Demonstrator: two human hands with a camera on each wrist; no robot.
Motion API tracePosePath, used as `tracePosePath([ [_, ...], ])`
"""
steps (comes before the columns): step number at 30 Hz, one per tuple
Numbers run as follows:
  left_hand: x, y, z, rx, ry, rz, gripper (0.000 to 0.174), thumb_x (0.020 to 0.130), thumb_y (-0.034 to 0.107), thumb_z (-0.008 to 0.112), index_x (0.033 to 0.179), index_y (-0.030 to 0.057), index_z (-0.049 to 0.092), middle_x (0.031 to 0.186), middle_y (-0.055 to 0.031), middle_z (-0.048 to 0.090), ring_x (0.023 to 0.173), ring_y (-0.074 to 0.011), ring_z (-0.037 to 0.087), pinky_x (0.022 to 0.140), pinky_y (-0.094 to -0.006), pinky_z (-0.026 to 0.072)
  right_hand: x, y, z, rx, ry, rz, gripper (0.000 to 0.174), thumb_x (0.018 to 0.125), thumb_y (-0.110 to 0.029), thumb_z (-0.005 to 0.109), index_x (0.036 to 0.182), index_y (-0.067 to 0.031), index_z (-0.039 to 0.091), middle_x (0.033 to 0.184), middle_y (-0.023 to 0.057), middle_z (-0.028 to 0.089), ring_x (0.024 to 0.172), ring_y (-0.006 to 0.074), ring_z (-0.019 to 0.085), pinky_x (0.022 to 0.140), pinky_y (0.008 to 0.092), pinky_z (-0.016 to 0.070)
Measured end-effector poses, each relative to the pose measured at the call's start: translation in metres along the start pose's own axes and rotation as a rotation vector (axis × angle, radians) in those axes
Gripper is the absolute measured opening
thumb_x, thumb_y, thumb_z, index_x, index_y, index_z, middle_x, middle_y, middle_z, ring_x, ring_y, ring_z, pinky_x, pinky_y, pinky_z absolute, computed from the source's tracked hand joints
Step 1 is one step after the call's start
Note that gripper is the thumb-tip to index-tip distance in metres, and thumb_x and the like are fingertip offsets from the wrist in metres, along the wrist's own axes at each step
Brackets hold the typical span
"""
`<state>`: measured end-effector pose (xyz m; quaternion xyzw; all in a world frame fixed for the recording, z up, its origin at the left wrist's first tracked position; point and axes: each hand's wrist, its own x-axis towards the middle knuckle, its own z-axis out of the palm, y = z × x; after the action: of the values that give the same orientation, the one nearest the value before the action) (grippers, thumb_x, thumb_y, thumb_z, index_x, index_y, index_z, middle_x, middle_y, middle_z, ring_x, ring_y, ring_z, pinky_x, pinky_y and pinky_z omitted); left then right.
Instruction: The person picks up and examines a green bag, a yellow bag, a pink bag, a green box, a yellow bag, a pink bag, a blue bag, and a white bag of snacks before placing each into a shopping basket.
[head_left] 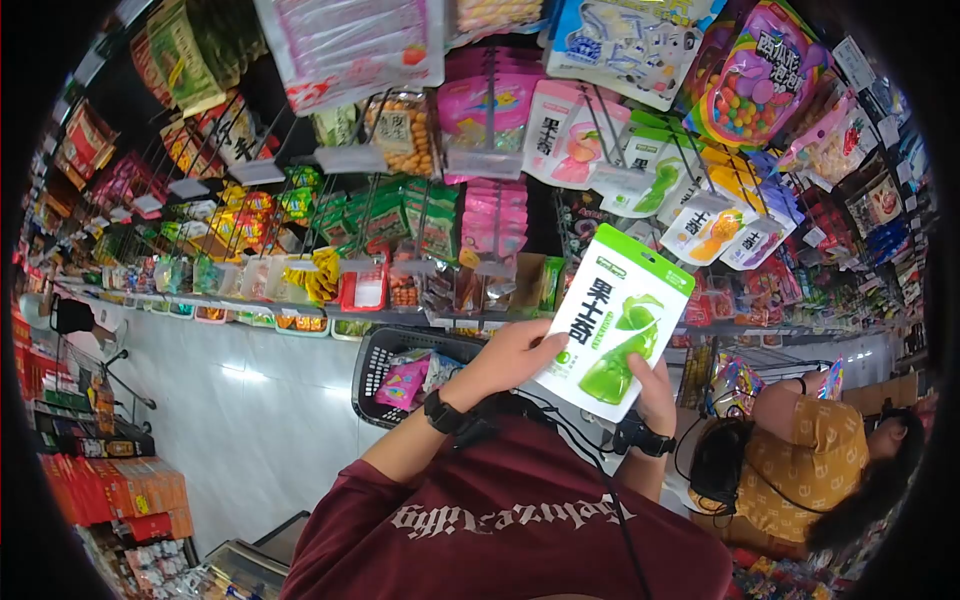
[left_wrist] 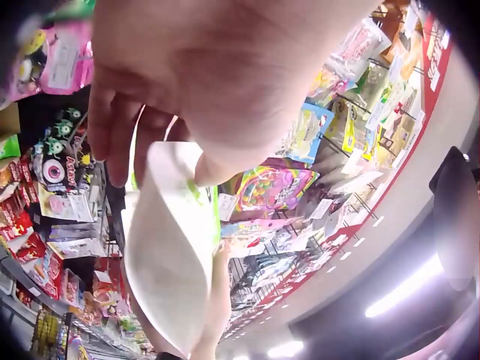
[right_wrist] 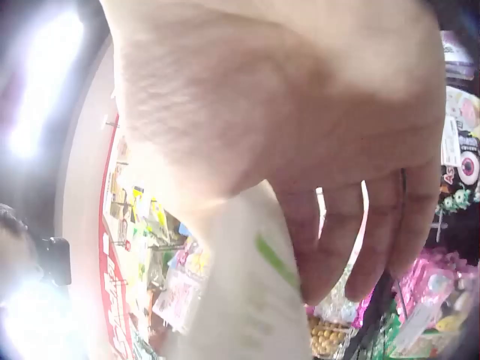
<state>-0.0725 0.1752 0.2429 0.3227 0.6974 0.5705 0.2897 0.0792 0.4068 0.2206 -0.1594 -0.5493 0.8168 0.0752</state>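
Observation:
A white and green snack pouch (head_left: pixel 620 320), printed with green fruit and dark characters, is held up tilted in front of the maroon shirt. My left hand (head_left: pixel 512 357) pinches its lower left edge, thumb on the printed face and fingers behind. On the lower right edge my right hand (head_left: pixel 655 395) grips it the same way. The left wrist view looks along the bowed pouch (left_wrist: pixel 169 247), beneath the left palm (left_wrist: pixel 217 82). In the right wrist view the right hand (right_wrist: pixel 300 127) covers much of the pouch (right_wrist: pixel 247 292). A matching green pouch (head_left: pixel 650 165) hangs on the rack behind.
Hooks of bagged sweets and nuts (head_left: pixel 402 130) fill the rack ahead. Below it stands a dark basket (head_left: pixel 366 365) with a pink packet (head_left: pixel 403 380) inside. A person in a mustard patterned shirt (head_left: pixel 805 465) is close on the right. A cart (head_left: pixel 100 375) stands at far left.

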Motion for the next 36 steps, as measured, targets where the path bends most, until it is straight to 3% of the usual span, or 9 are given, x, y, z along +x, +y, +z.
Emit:
tracePosePath([
  [5, -0.077, -0.040, -0.002, -0.131, 0.239, -0.025, 0.034, 0.097, 0.028, 0.064, 0.118, 0.0014, 0.060, 0.097, -0.0150, 0.068, 0.087, -0.0191, 0.065, 0.079, -0.0348, 0.0512, -0.019, 0.016, 0.068, -0.351, -0.090, 0.033, 0.039, 0.095, -0.012, 0.068, 0.130, 0.0027, 0.057, 0.122, 0.0064, 0.066, 0.108, 0.0145, 0.060, 0.094, 0.0309, 0.0485],
  [8, -0.118, -0.071, -0.003, -0.371, 0.292, -0.038, 0.030, 0.098, 0.023, 0.065, 0.118, 0.0008, 0.060, 0.102, -0.0061, 0.067, 0.092, -0.0111, 0.060, 0.082, -0.0298, 0.0496, -0.045, 0.031, 0.094, -0.438, -0.210, 0.089, 0.044, 0.092, -0.013, 0.072, 0.131, 0.0013, 0.057, 0.121, 0.0064, 0.066, 0.108, 0.0148, 0.061, 0.094, 0.0321, 0.0492],
  [10, -0.136, -0.071, 0.001, -0.554, 0.310, -0.070, 0.028, 0.098, 0.020, 0.065, 0.118, 0.0005, 0.061, 0.104, -0.0030, 0.066, 0.093, -0.0092, 0.059, 0.082, -0.0282, 0.0493, -0.059, 0.035, 0.102, -0.741, -0.406, 0.106, 0.052, 0.088, -0.010, 0.074, 0.135, 0.0012, 0.054, 0.126, 0.0076, 0.063, 0.111, 0.0158, 0.058, 0.098, 0.0333, 0.0470],
  [15, -0.176, -0.064, 0.016, -0.518, 0.303, -0.069, 0.028, 0.098, 0.018, 0.065, 0.120, 0.0009, 0.062, 0.106, -0.0039, 0.067, 0.094, -0.0086, 0.060, 0.082, -0.0270, 0.0497, -0.108, 0.045, 0.119, -0.948, -0.390, 0.108, 0.049, 0.087, -0.019, 0.076, 0.130, -0.0040, 0.061, 0.120, 0.0090, 0.070, 0.105, 0.0150, 0.065, 0.092, 0.0321, 0.0507],
  [21, -0.190, -0.058, 0.046, -0.488, 0.300, -0.070, 0.026, 0.097, 0.020, 0.066, 0.116, 0.0015, 0.063, 0.101, -0.0035, 0.068, 0.089, -0.0087, 0.061, 0.079, -0.0268, 0.0496, -0.135, 0.050, 0.091, -0.938, -0.326, 0.062, 0.040, 0.089, -0.024, 0.075, 0.124, -0.0058, 0.067, 0.105, 0.0085, 0.075, 0.092, 0.0136, 0.068, 0.085, 0.0310, 0.0528],
  [26, -0.204, -0.055, 0.075, -0.242, 0.284, -0.104, 0.028, 0.096, 0.024, 0.067, 0.112, 0.0013, 0.064, 0.094, -0.0047, 0.068, 0.083, -0.0087, 0.061, 0.074, -0.0274, 0.0495, -0.163, 0.036, 0.067, -1.127, -0.204, 0.144, 0.027, 0.090, -0.025, 0.073, 0.102, -0.0004, 0.070, 0.084, 0.0125, 0.070, 0.074, 0.0118, 0.058, 0.071, 0.0316, 0.0495],
  [29, -0.208, -0.058, 0.103, -0.150, 0.213, -0.131, 0.023, 0.096, 0.021, 0.069, 0.105, 0.0007, 0.064, 0.091, -0.0016, 0.066, 0.082, -0.0061, 0.059, 0.071, -0.0267, 0.0495, -0.190, 0.034, 0.045, -1.025, -0.173, 0.144, 0.027, 0.091, -0.025, 0.073, 0.095, 0.0012, 0.067, 0.076, 0.0120, 0.065, 0.070, 0.0125, 0.054, 0.067, 0.0318, 0.0470],
  [31, -0.211, -0.057, 0.122, -0.045, 0.176, -0.148, 0.031, 0.095, 0.027, 0.068, 0.109, 0.0001, 0.065, 0.088, -0.0098, 0.068, 0.078, -0.0130, 0.062, 0.071, -0.0297, 0.0502, -0.207, 0.037, 0.024, -0.993, -0.159, 0.105, 0.027, 0.091, -0.024, 0.073, 0.096, 0.0012, 0.067, 0.076, 0.0117, 0.065, 0.070, 0.0135, 0.055, 0.068, 0.0317, 0.0474],
  [36, -0.235, -0.053, 0.164, -0.010, 0.213, -0.156, 0.032, 0.095, 0.027, 0.067, 0.112, -0.0001, 0.066, 0.092, -0.0127, 0.070, 0.078, -0.0165, 0.063, 0.073, -0.0314, 0.0506, -0.231, 0.065, -0.017, -0.867, -0.121, 0.008, 0.026, 0.092, -0.023, 0.072, 0.099, 0.0011, 0.065, 0.077, 0.0121, 0.065, 0.071, 0.0171, 0.060, 0.071, 0.0318, 0.0490],
])
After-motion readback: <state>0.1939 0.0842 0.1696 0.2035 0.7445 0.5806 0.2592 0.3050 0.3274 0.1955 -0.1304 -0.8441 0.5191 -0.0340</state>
